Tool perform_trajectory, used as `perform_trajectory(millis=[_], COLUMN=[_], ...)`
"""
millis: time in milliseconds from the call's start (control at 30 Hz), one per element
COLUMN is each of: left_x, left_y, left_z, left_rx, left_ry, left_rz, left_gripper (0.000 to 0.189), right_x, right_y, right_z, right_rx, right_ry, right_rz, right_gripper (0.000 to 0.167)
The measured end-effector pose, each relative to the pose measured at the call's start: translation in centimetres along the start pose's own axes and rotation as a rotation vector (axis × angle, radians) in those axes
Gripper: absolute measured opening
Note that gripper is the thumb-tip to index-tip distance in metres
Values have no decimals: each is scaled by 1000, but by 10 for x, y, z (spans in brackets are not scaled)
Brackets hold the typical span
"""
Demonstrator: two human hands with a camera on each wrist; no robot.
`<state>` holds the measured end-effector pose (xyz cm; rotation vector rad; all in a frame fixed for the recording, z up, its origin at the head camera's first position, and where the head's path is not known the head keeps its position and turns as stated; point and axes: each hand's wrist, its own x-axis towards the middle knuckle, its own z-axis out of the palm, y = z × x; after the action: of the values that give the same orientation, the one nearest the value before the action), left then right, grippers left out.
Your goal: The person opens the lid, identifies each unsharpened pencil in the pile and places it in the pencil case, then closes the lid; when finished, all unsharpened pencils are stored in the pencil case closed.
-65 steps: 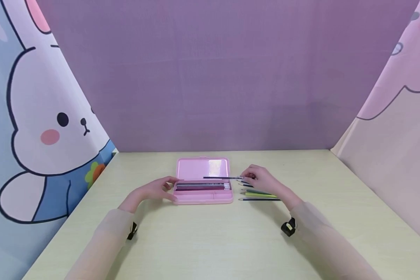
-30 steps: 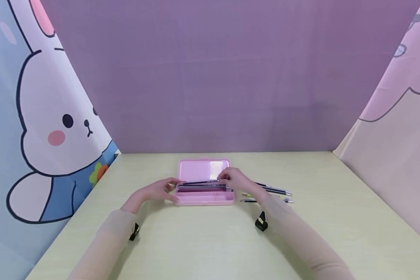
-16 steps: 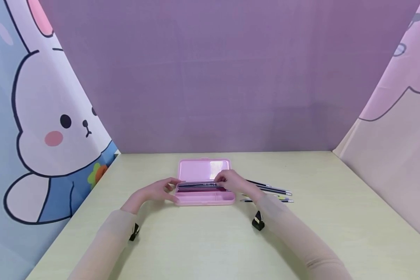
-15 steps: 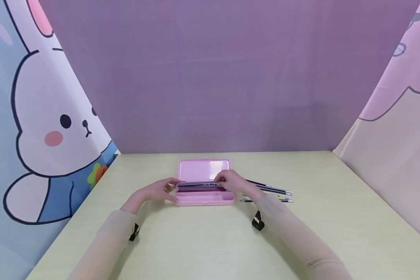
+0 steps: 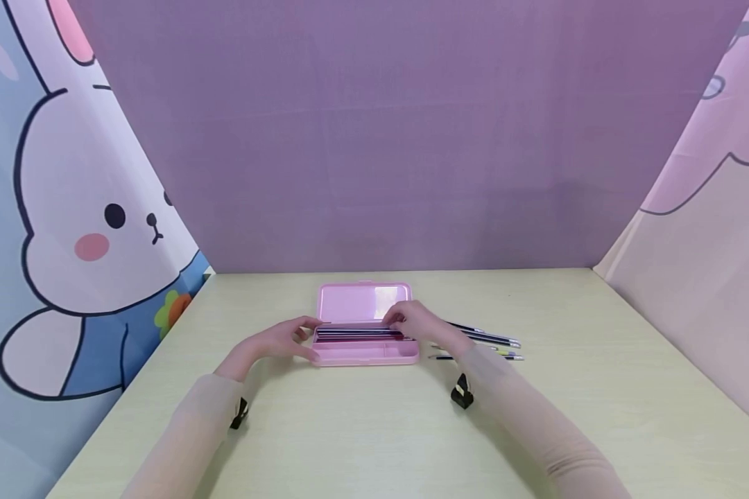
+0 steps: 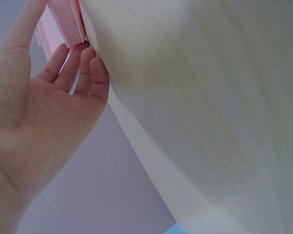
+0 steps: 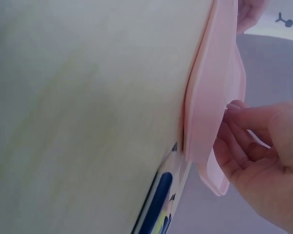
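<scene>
A pink pencil case (image 5: 365,353) lies with its lid (image 5: 346,301) raised behind it. Dark pencils (image 5: 356,334) fill its rear compartment. My left hand (image 5: 281,339) holds the case's left end, thumb at the front corner, fingers at the back; the left wrist view shows those fingers bent against the pink edge. My right hand (image 5: 415,320) reaches over the case's right end, its fingertips at the pencils' ends. In the right wrist view, thumb and index finger meet behind the pink end wall, and I cannot tell whether a pencil is between them.
Right of the case, several loose pencils (image 5: 489,338) lie on the pale table (image 5: 349,430), partly under the right forearm. One sharpened dark blue pencil (image 7: 158,197) points toward the case. A purple cloth (image 5: 374,138) rises along the table's back edge.
My right hand has carried a dark pencil left from the loose ones and lowered it into the rear compartment; the pencils there now look level. My left hand has stayed on the case.
</scene>
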<state>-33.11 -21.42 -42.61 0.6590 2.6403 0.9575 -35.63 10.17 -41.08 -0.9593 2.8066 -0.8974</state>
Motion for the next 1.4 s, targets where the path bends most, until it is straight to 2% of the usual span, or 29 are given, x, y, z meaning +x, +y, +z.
perform_trajectory(millis=[267, 400, 533, 767, 867, 1100, 1400], left_x=[0, 0, 1, 0, -1, 0, -6], left_y=[-2, -2, -3, -2, -1, 0, -4], left_z=[-1, -1, -1, -1, -1, -1, -1], left_rx=[-1, -2, -3, -7, -9, -19, -11], left_ry=[-3, -3, -2, -7, -7, -8, -19], left_rz=[-9, -8, -1, 1, 2, 5, 20], left_gripper=[75, 75, 74, 75, 75, 75, 75], right_x=[-1, -1, 0, 2, 3, 4, -1], right_y=[0, -2, -1, 9, 14, 24, 21], right_z=[-8, -12, -13, -14, -16, -17, -16], right_rx=[17, 25, 43, 33, 35, 55, 65], right_ry=[50, 110, 177, 295, 293, 229, 186], right_rz=[19, -3, 10, 16, 37, 113, 199], right_gripper=[16, 18, 24, 35, 42, 58, 73])
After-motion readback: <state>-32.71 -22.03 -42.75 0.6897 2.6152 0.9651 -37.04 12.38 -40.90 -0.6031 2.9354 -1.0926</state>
